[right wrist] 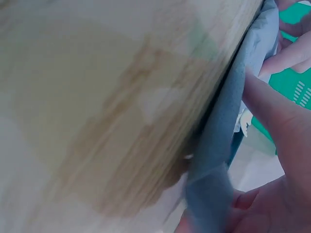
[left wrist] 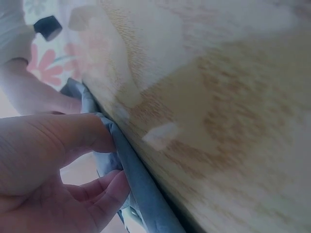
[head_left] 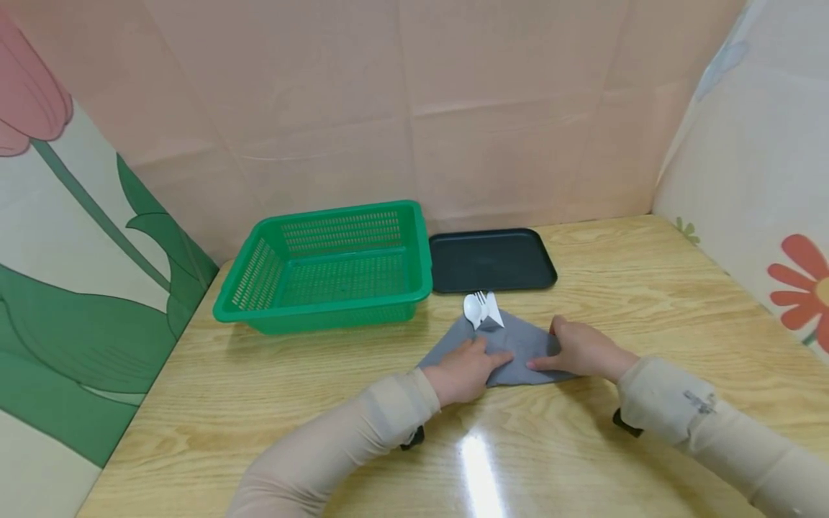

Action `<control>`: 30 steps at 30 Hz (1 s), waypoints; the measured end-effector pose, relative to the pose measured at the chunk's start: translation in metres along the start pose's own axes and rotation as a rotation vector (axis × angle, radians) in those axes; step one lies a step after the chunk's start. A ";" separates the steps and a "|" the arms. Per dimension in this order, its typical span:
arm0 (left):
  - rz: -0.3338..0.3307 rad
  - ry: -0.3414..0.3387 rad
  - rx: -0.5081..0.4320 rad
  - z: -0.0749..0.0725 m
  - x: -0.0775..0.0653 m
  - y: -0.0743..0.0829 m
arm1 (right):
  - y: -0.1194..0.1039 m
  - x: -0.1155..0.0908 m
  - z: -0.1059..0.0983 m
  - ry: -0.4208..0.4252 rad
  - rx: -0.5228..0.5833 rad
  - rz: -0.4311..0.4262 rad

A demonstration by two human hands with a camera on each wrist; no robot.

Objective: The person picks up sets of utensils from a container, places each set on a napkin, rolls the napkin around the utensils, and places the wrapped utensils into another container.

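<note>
A grey cloth napkin (head_left: pixel 521 336) lies folded on the table, its pointed top toward the back. A white plastic spoon (head_left: pixel 472 309), fork (head_left: pixel 482 303) and knife (head_left: pixel 494 311) stick out side by side from its upper left part; their handles are covered. My left hand (head_left: pixel 458 373) presses on the napkin's left half, one finger stretched to the right. At the right corner, my right hand (head_left: pixel 586 349) grips the cloth, thumb on top of the fold. In the right wrist view, a napkin flap (right wrist: pixel 211 194) stands up before that hand's fingers.
Behind and left of the napkin stands a green plastic basket (head_left: pixel 343 311) with slotted walls. A black tray (head_left: pixel 492 262) lies beside it at the back, close to the cutlery tips. The wooden table (head_left: pixel 622 280) ends at a cloth-covered wall.
</note>
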State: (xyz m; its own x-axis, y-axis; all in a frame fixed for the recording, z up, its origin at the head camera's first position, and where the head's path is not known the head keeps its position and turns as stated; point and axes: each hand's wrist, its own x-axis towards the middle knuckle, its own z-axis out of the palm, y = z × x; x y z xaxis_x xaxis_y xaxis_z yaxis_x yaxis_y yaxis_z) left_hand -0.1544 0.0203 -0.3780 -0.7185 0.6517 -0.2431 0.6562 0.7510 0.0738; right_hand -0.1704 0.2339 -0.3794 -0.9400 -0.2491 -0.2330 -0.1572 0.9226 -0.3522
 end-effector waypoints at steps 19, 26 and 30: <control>0.013 -0.012 0.003 -0.002 0.000 -0.001 | 0.005 -0.003 -0.015 -0.128 0.063 -0.012; 0.017 -0.003 0.009 -0.001 0.000 -0.001 | -0.001 -0.005 -0.019 -0.127 0.191 -0.045; 0.031 0.018 0.015 -0.001 0.000 -0.001 | -0.003 -0.007 -0.020 -0.166 0.301 -0.026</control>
State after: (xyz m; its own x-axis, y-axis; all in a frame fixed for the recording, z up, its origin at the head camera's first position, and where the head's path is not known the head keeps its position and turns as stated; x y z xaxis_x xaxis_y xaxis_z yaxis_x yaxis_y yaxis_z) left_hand -0.1555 0.0195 -0.3773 -0.7017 0.6763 -0.2239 0.6814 0.7289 0.0661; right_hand -0.1695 0.2385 -0.3585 -0.8708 -0.3386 -0.3565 -0.0606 0.7934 -0.6056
